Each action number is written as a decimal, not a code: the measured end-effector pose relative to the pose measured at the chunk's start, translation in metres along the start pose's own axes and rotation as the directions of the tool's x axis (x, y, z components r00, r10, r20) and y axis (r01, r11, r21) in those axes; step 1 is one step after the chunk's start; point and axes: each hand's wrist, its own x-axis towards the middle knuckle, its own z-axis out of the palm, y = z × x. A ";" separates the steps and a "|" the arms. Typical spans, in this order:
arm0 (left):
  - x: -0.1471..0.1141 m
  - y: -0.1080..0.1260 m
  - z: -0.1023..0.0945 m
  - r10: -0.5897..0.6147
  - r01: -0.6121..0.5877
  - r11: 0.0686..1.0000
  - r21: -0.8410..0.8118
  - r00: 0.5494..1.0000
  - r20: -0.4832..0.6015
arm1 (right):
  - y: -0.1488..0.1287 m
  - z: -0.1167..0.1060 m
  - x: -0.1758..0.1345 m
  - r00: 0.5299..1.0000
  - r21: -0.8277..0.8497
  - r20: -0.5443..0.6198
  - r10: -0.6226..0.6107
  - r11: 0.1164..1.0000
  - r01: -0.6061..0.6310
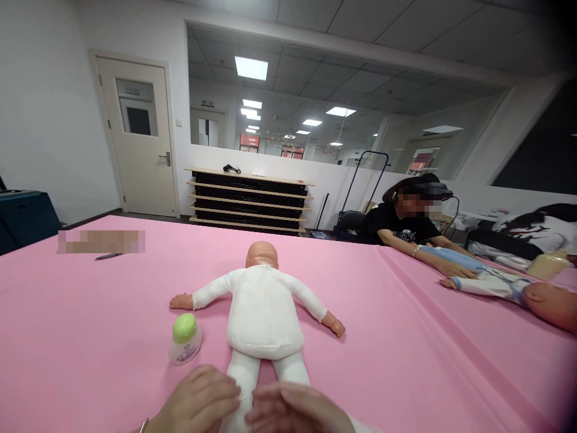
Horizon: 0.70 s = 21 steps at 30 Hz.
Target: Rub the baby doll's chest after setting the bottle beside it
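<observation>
While our pink tabletop (112,337) stretches wide, a co-worker (406,225) leans over a dressed doll (500,287) at its right edge, and before us lies a white-bodied doll (265,313), arms spread, head toward the far edge, legs toward the near one. At that near edge our left hand (193,400) and right hand (300,412), both blurred, cup slack and unclenched about the legs, though we cannot tell whether they touch; a green-capped bottle (185,340) stands just beyond the left hand.
</observation>
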 end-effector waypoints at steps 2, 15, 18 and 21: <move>0.012 -0.008 0.002 -0.101 0.101 0.994 0.035 0.995 0.005 | -0.023 0.001 0.001 0.974 -0.322 -0.170 -0.152 0.942 0.091; 0.085 -0.084 0.079 -0.471 0.494 0.868 -0.062 0.855 0.214 | -0.056 -0.066 0.105 0.830 -0.989 0.006 -0.558 -0.128 -0.079; 0.068 -0.088 0.086 -0.438 0.482 0.874 -0.061 0.837 0.329 | -0.041 -0.079 0.108 0.871 -0.991 -0.036 -0.491 -0.092 -0.092; 0.058 -0.091 0.086 -0.411 0.466 0.882 -0.075 0.836 0.362 | -0.034 -0.087 0.110 0.868 -0.994 -0.026 -0.495 -0.080 -0.075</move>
